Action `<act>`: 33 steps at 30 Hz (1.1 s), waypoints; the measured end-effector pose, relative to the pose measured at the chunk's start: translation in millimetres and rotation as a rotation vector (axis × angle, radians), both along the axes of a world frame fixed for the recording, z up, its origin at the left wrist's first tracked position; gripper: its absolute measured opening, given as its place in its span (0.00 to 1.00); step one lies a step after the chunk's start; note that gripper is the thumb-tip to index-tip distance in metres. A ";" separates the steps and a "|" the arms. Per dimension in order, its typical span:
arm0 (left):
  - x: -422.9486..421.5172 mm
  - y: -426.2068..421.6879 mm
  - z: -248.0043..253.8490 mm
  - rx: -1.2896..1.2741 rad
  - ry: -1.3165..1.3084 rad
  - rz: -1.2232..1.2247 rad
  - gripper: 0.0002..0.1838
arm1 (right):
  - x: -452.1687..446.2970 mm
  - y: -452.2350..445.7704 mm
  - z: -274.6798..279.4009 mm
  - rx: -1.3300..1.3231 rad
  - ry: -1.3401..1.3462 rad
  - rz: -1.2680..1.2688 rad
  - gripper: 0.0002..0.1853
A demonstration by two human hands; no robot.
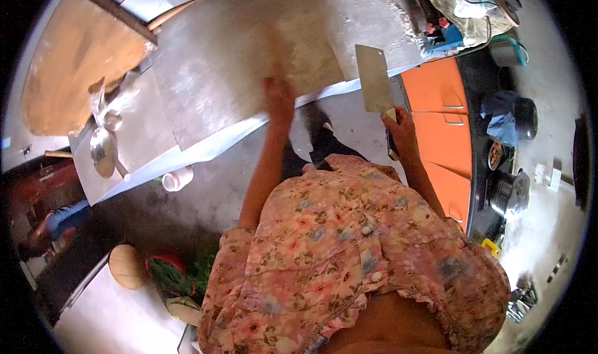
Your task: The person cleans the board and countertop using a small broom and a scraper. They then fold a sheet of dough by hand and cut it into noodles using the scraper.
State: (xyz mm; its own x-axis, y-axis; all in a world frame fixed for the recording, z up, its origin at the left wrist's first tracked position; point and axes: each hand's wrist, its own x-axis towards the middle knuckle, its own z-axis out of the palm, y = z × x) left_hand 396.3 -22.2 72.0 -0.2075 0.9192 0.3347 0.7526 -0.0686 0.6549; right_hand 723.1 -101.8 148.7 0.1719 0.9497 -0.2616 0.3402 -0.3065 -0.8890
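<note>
My right hand is closed on a cleaver, whose wide rectangular blade points up and away beside the work table's edge. My left hand is over the near edge of the floury metal-topped table. Motion blur smears its fingers, so whether it holds anything cannot be made out.
Metal ladles and a wooden board are at the left. Below the table edge stands a pink-white container. Orange cabinets and a dark counter with pots line the right. A person's blue sleeve shows far left.
</note>
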 end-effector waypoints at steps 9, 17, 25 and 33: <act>23.6 62.4 -74.6 -0.156 0.145 0.011 0.21 | 76.2 13.7 -3.2 -0.035 -0.077 -0.070 0.22; 6.3 104.6 9.9 -0.104 0.132 0.251 0.13 | 122.6 29.1 1.4 0.058 -0.119 -0.131 0.21; 10.6 134.7 -18.6 -0.063 0.169 -0.086 0.19 | 110.1 25.8 -6.1 -0.001 -0.091 -0.191 0.19; -242.1 234.4 -58.9 -0.541 0.947 0.512 0.15 | 79.0 26.7 -4.5 -0.050 -0.016 -0.305 0.17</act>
